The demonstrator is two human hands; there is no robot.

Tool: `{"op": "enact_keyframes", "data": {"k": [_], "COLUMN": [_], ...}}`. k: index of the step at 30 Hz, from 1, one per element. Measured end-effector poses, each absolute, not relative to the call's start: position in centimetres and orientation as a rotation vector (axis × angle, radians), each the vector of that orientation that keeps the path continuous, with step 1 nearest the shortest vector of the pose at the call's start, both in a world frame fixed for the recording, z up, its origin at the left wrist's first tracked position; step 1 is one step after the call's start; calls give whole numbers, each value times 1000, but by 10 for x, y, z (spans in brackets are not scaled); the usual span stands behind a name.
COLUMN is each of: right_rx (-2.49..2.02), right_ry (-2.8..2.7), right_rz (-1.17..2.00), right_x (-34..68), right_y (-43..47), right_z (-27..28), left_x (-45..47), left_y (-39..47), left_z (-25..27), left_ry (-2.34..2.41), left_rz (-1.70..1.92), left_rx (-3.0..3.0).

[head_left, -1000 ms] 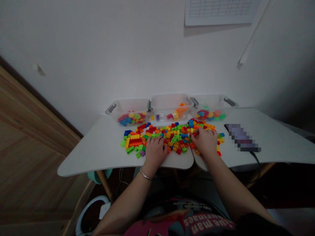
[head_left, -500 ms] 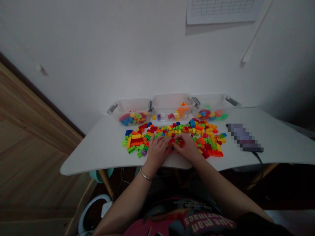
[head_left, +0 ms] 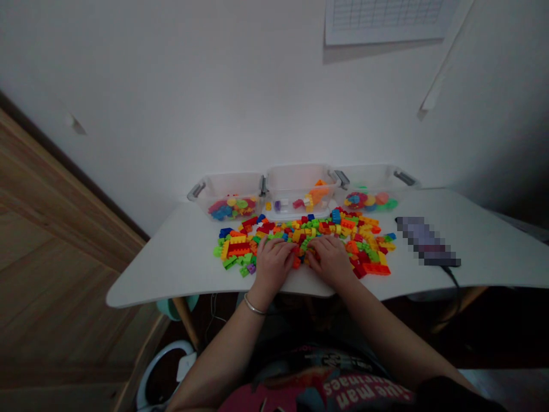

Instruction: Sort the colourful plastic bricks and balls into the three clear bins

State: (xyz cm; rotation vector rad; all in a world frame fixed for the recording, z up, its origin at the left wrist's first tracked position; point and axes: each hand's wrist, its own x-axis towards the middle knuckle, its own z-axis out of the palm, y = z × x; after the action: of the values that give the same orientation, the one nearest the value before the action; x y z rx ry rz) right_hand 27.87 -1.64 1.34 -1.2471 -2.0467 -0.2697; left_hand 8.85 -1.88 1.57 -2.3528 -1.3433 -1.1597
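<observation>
A wide spread of toy building bricks (head_left: 238,247) in red, yellow, green, orange and blue covers the middle of the white table. My left hand (head_left: 274,264), with a bracelet at its wrist, is over the near side of the spread. Its thumb and fingers close around a red brick (head_left: 295,250). Just to the right, my right hand (head_left: 333,262) has its fingers bent and drawn together at the bricks; what is between them is hidden. The two hands are a short gap apart, with loose bricks showing between them.
Behind the bricks stand three clear bins: the left bin (head_left: 229,182), the middle bin (head_left: 295,174) and the right bin (head_left: 373,176), each with colourful pieces inside. A phone (head_left: 424,243) with a cable lies on the table (head_left: 167,269) at right.
My right hand has drawn slightly right, away from my left hand, and the gap between them is wider. Some bricks between the hands now show more.
</observation>
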Motion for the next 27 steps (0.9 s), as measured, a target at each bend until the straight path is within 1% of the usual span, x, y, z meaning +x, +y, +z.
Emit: {"op": "enact_keyframes", "data": {"k": [6, 11, 14, 17, 21, 24, 27], "right_rx": [-1318, -1321, -1309, -1286, -1242, -1231, -1238], "right_ry": [-2045, -2037, -2033, -2024, -2005, -1994, -1996], "right_rz": [-230, -171, -143, -132, -120, -114, -105], "right_x": [278, 279, 279, 280, 282, 282, 281], "right_y": [-12, -11, -11, -12, -12, -11, -11], "right_z": [6, 5, 5, 6, 7, 7, 7], "left_x": [68, 27, 9, 1, 1, 2, 4], "left_y": [2, 42, 70, 96, 116, 119, 118], "left_z": [40, 84, 107, 119, 115, 107, 103], "left_ry": [-1556, -1757, -1765, -1849, -2109, -2085, -2032], "left_rz": [-1324, -1817, -1957, -1843, -1402, -1154, -1083], "left_rx": [-2293, -1954, -1801, -1754, -1882, -1900, -1897]}}
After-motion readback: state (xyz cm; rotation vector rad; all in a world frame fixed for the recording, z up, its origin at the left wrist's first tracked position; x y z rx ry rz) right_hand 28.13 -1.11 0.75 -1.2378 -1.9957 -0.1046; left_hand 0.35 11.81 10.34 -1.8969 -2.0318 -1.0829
